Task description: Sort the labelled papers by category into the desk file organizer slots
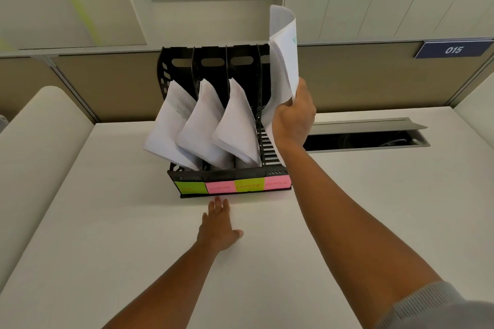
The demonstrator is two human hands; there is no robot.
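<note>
- The desk is a smooth, matte off-white top; a tan fabric partition stands behind it.
- The organizer is black perforated plastic with four upright slots, standing on the desk near the partition.
- Four square sticky notes run along its front lip: green, pink, yellow-green, pink. The writing is mostly too faint to read; the third seems to say FINANCE.
- Three slots from the left each hold a white paper stack, limp and leaning out toward the left.
- The left hand lies palm down on the desk just in front of the organizer, fingers straight and close together, thumb out to the side, holding nothing.
- The right hand grips a sheaf of white sheets at its lower edge above the rightmost slot, thumb on the near face, fingers wrapped behind; the sheaf rises above the fingers and curls over at the top.
- A grey metal cable hatch lies open in the desk to the right.
- A blue plate reads 015.
</note>
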